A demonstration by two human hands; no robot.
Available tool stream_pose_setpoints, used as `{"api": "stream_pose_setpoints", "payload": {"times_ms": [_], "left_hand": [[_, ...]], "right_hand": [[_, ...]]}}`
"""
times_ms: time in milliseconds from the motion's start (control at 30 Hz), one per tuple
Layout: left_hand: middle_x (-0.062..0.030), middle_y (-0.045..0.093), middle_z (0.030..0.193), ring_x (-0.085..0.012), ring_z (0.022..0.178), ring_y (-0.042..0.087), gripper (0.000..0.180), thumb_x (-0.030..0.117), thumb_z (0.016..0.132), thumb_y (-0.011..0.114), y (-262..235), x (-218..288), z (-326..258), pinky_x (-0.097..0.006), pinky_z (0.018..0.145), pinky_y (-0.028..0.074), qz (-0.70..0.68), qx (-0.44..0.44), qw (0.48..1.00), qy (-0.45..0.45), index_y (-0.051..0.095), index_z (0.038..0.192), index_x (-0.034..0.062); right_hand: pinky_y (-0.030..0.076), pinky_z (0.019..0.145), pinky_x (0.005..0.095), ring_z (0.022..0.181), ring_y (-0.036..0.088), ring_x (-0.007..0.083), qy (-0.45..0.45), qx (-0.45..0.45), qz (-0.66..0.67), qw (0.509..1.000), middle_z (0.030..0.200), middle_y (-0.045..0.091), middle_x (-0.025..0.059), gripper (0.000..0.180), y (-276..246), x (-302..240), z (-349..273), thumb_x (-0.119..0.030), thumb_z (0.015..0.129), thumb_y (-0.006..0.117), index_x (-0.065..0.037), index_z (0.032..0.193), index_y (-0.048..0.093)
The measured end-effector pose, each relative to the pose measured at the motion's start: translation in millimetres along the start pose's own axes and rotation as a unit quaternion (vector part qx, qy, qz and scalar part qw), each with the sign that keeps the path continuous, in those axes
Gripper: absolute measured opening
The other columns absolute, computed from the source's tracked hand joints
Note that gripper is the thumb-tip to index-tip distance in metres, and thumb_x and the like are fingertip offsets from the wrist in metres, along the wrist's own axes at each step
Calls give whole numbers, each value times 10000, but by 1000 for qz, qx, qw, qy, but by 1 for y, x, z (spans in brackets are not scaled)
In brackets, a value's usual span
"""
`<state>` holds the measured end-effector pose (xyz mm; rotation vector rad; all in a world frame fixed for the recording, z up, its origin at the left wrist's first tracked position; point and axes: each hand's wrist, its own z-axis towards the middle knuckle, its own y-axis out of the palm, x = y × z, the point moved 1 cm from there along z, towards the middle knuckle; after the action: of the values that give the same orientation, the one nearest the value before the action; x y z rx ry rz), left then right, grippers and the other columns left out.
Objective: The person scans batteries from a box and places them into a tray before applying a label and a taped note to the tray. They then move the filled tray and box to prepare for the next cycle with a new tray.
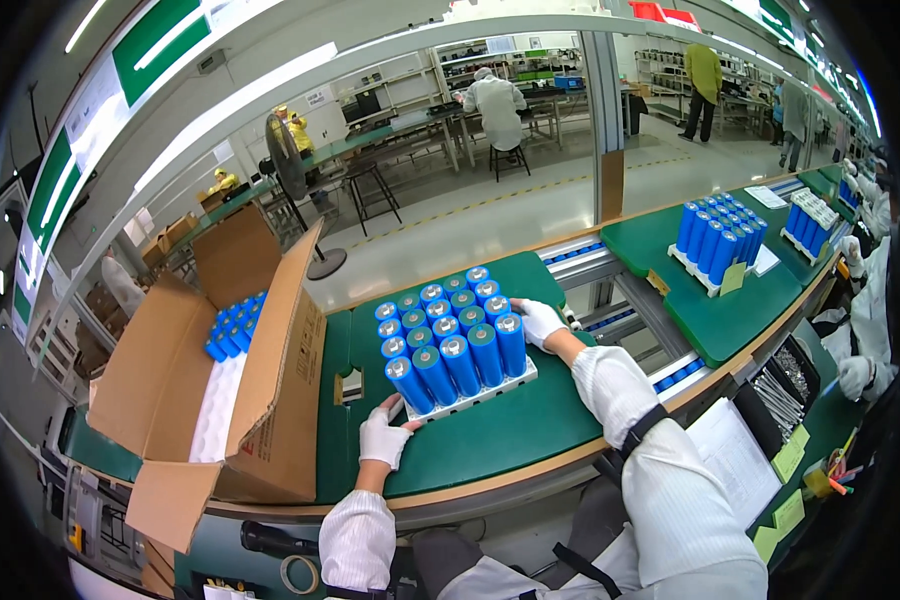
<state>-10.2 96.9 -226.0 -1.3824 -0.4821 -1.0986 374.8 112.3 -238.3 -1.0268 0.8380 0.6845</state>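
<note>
A block of several blue cylindrical battery cells (459,357) stands upright in a white plastic holder (480,397) on the green work board (490,450) before me. Their top ends alternate between silvery and greenish. My left hand (384,440), in a white glove with bare fingertips, grips the holder's near left corner. On the far right side, my right hand (542,326), gloved alike, has its fingers against the block; its fingertips are partly hidden behind the cells.
Left of the board stands an open cardboard box (280,400) with more blue cells (236,326) and white foam inside. A roller conveyor (675,375) runs to the right, where another cell block (720,240) sits. Papers (730,462), a tape roll (299,574) and a torch (275,538) lie nearby. Co-workers sit at far right.
</note>
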Motion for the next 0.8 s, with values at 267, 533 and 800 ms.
{"api": "stream_pose_setpoints", "payload": {"times_ms": [267,533,800], "left_hand": [[-201,602,1286,-269,1211,582,612,-12,766,752,-7,-15,28,-333,969,488,-113,-38,992,-36,499,1320,-80],[-174,668,1189,-266,1048,669,548,193,794,762,7,-7,45,-330,892,512,30,177,981,-70,564,1261,-12],[-247,291,1525,-368,1393,341,1201,598,563,836,12,39,-52,-393,1118,354,238,-98,964,67,320,1459,-13]], "right_hand": [[512,850,384,982,662,333,16,7,-102,995,1056,692,186,249,7,-17,6,-193,891,598,-67,1094,670],[512,820,412,925,655,352,44,134,-139,980,952,684,179,125,3,-35,-84,-133,870,570,-75,922,669],[536,702,355,744,679,243,93,64,-13,994,910,708,137,243,13,-68,-161,-47,866,482,-29,984,694]]}}
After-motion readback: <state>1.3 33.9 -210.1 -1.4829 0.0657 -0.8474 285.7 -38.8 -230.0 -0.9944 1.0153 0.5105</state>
